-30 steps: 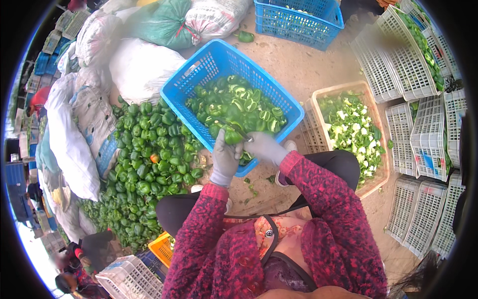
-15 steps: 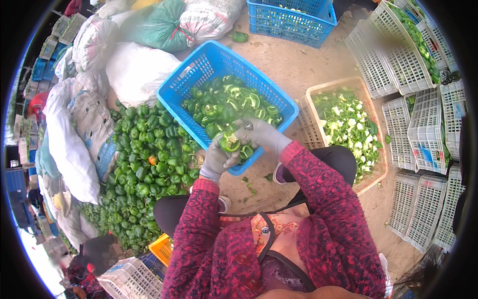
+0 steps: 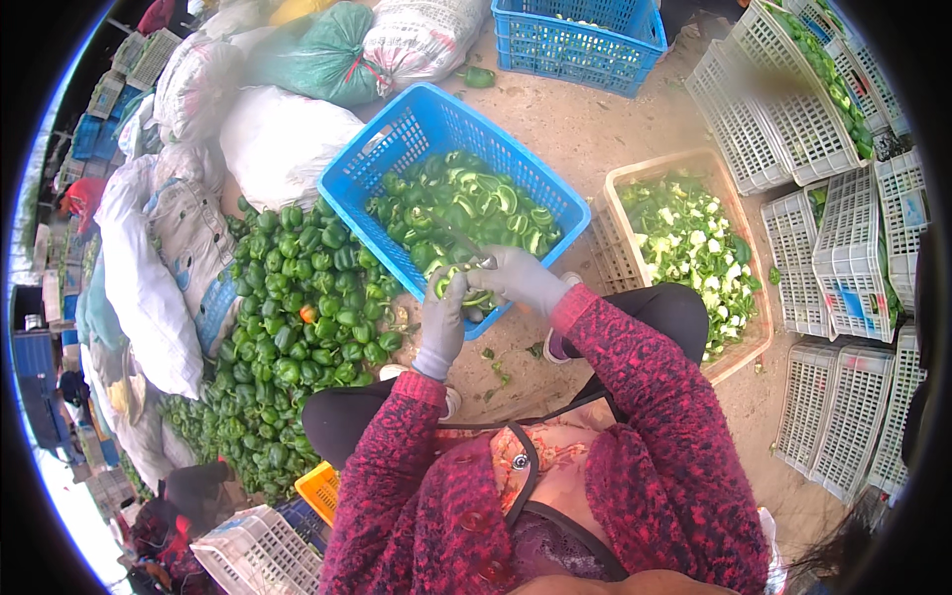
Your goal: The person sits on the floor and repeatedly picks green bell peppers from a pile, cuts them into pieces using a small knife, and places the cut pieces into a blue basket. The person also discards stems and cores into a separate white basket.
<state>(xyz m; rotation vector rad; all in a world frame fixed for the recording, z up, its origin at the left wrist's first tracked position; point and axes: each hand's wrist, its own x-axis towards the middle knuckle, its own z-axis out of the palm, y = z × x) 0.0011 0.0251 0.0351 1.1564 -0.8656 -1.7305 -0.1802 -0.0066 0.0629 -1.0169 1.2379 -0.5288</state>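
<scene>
Over the near edge of a blue plastic basket [image 3: 540, 164], my two grey-gloved hands are close together. My left hand [image 3: 443, 322] is closed round a cut green bell pepper [image 3: 443, 283]. Beside it, my right hand [image 3: 526, 278] is closed on what looks like a small knife [image 3: 458, 238], whose thin blade points over the basket; the handle is mostly hidden by the fingers. In the basket lie cut green pepper pieces [image 3: 496, 203]. A large heap of whole green peppers [image 3: 288, 327], with one orange-red patch, lies to the left.
To the right stands a tan crate [image 3: 729, 169] of pale pepper cores and green scraps. Stacked white crates [image 3: 843, 258] line the far right. Sacks [image 3: 288, 144] lie at the upper left, another blue crate [image 3: 575, 50] at the top. A yellow crate [image 3: 317, 493] sits low left.
My left hand has turned more upright and slid slightly down with the pepper. My right hand has drawn down a little, and a thin blade now shows above its fingers.
</scene>
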